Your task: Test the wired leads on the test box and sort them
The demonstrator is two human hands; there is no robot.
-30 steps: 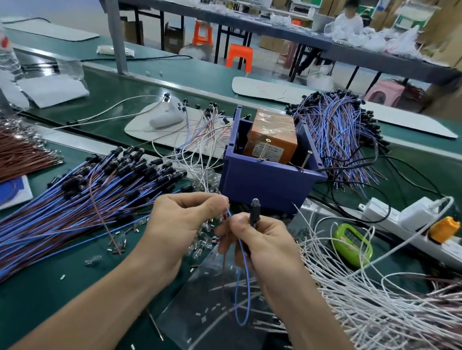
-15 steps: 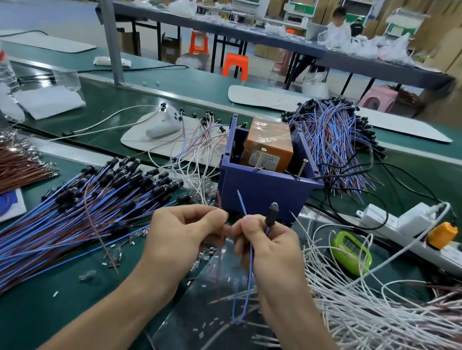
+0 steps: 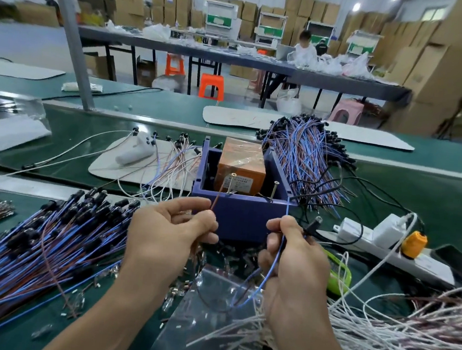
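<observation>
A purple test box (image 3: 237,215) with an orange block (image 3: 241,161) inside stands in front of me; two brass screws (image 3: 275,190) stick up at its front rim. My left hand (image 3: 167,233) pinches the brown wire (image 3: 217,199) of one lead, its tip pointing up toward the left screw. My right hand (image 3: 292,257) pinches the blue wire (image 3: 275,263) of the same lead, whose tip rises near the box's right corner. The lead's black plug (image 3: 312,225) pokes out beside my right thumb. The two wires loop down between my hands.
A fan of blue-brown leads (image 3: 37,243) lies at left, another heap (image 3: 307,157) behind the box at right. White wires (image 3: 378,330) pile at lower right. A white power strip (image 3: 387,243), a green timer (image 3: 339,272) and a clear bag (image 3: 211,308) lie nearby.
My hands have moved apart, spreading the lead's two wires. The brown and blue tips have risen toward the box's front rim. The view has tilted upward.
</observation>
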